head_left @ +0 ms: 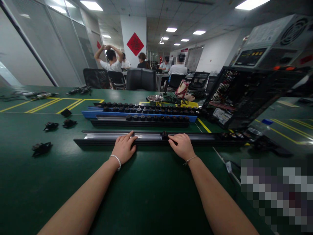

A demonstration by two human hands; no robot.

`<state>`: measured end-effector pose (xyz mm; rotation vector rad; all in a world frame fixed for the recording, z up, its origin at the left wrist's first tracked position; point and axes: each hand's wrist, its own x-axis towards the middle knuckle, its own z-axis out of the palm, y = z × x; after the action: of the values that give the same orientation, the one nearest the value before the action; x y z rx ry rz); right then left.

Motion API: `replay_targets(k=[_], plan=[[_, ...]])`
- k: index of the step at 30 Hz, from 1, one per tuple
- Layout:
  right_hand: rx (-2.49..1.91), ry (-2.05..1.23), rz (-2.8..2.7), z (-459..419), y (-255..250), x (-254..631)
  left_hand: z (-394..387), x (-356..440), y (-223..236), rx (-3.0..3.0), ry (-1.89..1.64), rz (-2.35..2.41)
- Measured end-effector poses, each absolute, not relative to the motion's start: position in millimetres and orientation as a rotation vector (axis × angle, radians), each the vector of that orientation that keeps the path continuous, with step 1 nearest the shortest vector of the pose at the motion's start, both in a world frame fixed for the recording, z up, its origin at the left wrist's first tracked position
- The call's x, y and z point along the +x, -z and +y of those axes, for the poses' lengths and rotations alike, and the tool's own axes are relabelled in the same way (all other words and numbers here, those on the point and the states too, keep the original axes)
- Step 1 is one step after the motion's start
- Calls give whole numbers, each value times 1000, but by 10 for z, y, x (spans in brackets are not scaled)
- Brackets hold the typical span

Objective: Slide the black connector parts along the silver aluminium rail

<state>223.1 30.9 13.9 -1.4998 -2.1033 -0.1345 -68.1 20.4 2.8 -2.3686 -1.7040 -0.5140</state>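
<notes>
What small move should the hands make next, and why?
Perhaps slide the black part gently right along the rail: the right hand is at it, the left hand rests on the rail, and a gap separates it from the parts at the right end.
</notes>
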Motion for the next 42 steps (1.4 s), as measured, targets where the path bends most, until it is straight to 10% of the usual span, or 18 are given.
replay_targets(k=[42], plan=[[-1608, 42, -2333, 228, -192, 2014, 198, -678, -36, -2377, 541, -1723]])
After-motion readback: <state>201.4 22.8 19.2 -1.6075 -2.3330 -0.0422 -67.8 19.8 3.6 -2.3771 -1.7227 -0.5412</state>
